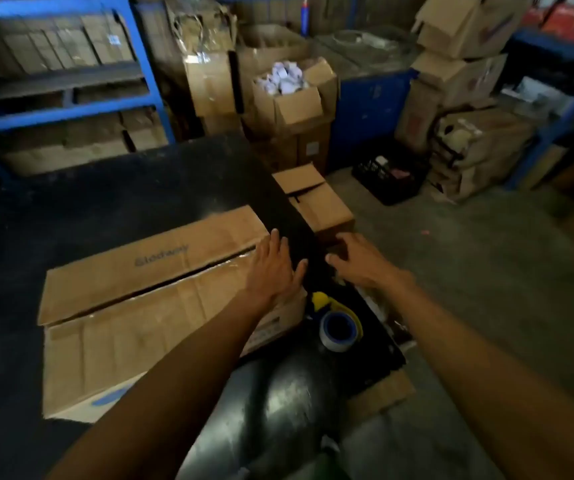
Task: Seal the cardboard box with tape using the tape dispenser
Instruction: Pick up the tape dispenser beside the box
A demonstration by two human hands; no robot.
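Note:
A long cardboard box (140,299) lies on a black table (122,188), its two top flaps closed with a dark gap along the seam. My left hand (273,268) rests flat, fingers spread, on the box's right end. My right hand (361,259) hovers open just past the table's right edge, holding nothing. A yellow tape dispenser (335,322) with a blue-cored roll of tape lies on the table right of the box, below both hands.
A small cardboard box (313,199) stands on the floor beside the table's right edge. Stacked cartons (289,98), blue shelving (60,109) and a black crate (387,174) line the back. Bare concrete floor (486,271) extends to the right.

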